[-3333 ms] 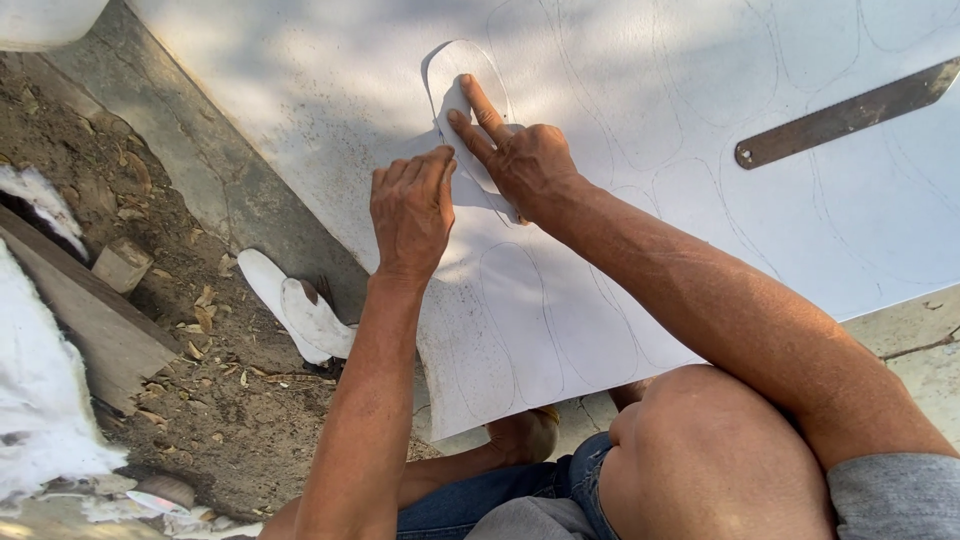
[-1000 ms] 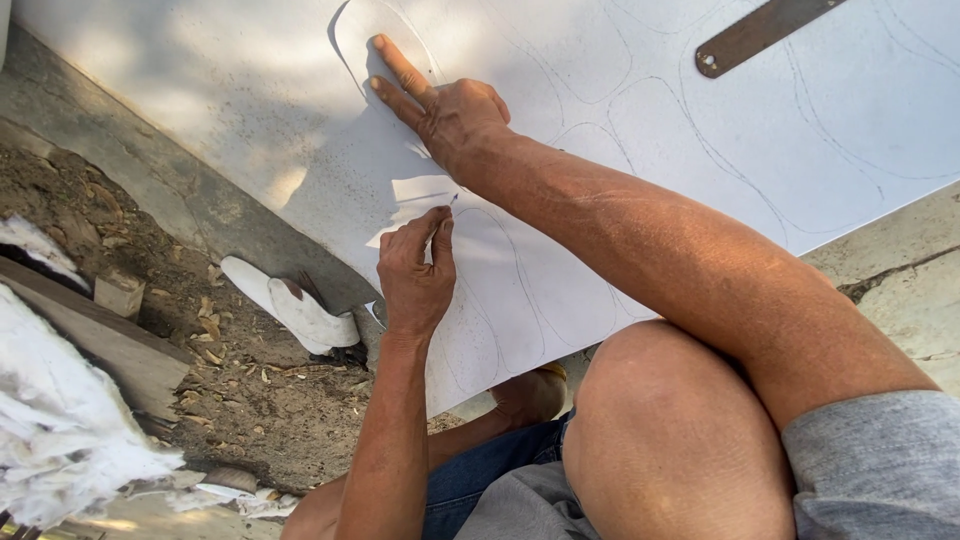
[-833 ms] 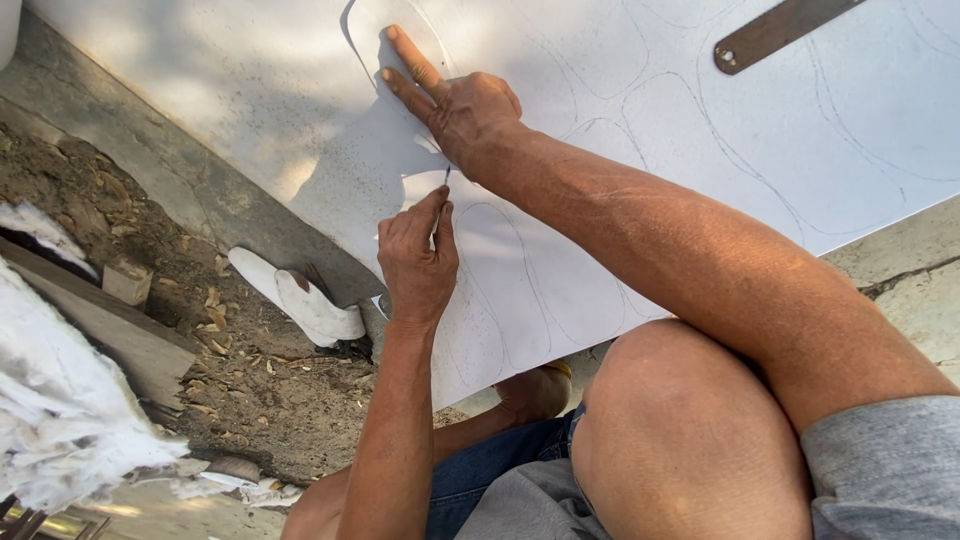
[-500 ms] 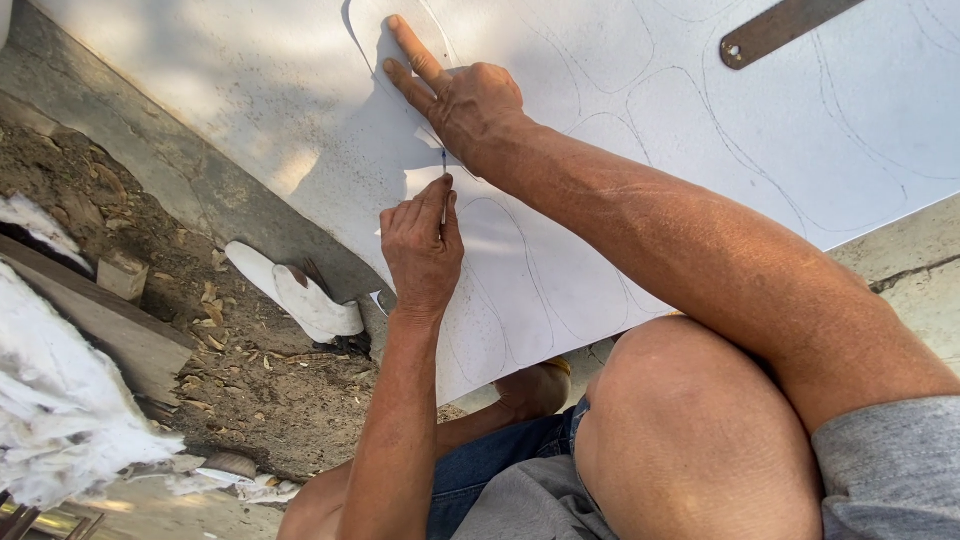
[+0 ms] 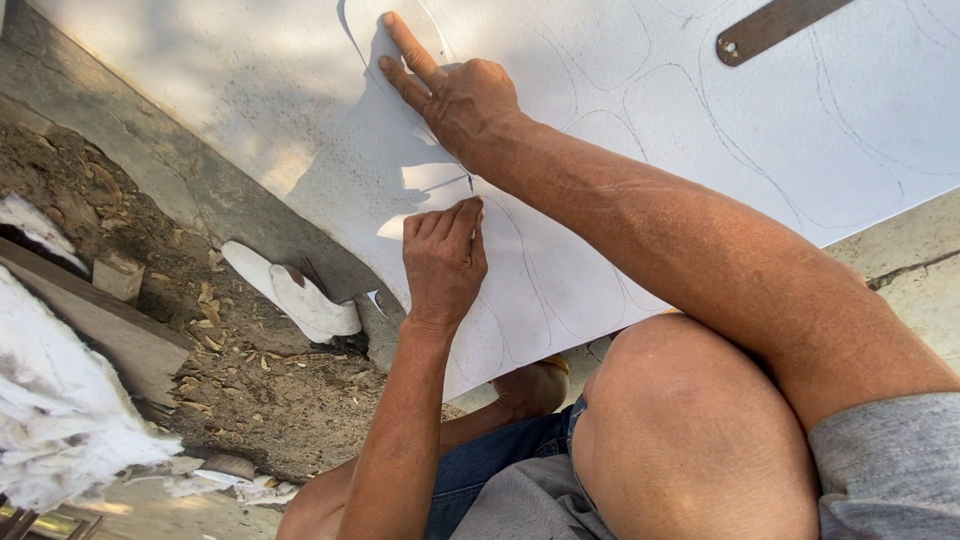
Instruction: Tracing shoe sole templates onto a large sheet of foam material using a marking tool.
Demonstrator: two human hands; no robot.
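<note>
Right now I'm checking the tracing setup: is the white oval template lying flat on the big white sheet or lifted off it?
Flat: the right hand presses the white oval template onto the big white sheet.

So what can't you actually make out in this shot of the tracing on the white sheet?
- Head view: the template under the right hand is cut off by the top edge.
- The pencil in the left hand is almost wholly hidden by the fingers; only its tip shows.
- The metal strip runs out of frame at the top.
- The white sheet is partly covered by the forearm and knee.
</note>
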